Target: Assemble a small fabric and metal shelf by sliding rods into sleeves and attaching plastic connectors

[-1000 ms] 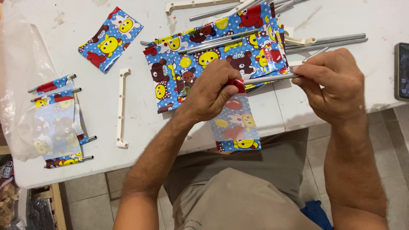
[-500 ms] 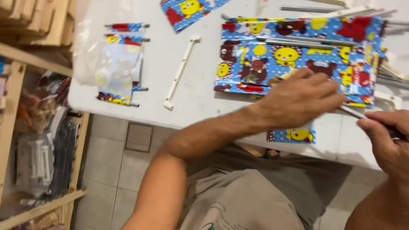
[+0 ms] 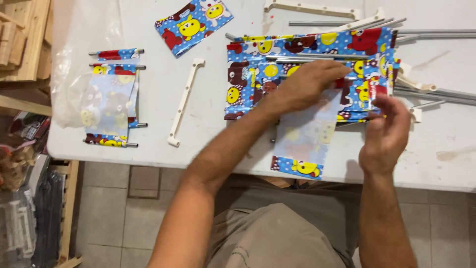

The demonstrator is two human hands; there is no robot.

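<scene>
A stack of blue cartoon-print fabric (image 3: 258, 79) with metal rods through it lies on the white table (image 3: 218, 144). My left hand (image 3: 302, 84) presses down on its middle, fingers curled at the top. A pale, underside-up fabric piece (image 3: 307, 131) hangs from under that hand over the table's near edge. My right hand (image 3: 386, 131) hovers at the stack's right edge with its fingers bent and blurred. I cannot tell whether it holds anything. A thin metal rod (image 3: 429, 103) lies just to its right.
A rodded fabric bundle (image 3: 111, 97) lies at the left, partly under a clear plastic bag (image 3: 74, 49). A white plastic bar (image 3: 184, 101), a loose fabric piece (image 3: 191, 20), more grey rods (image 3: 436, 32) and white bars (image 3: 312, 7) lie about. Wooden slats (image 3: 20, 39) stand at the far left.
The camera view swung back over the table. My right hand came up from the near edge to the stack's right side. My left hand stays on the fabric.
</scene>
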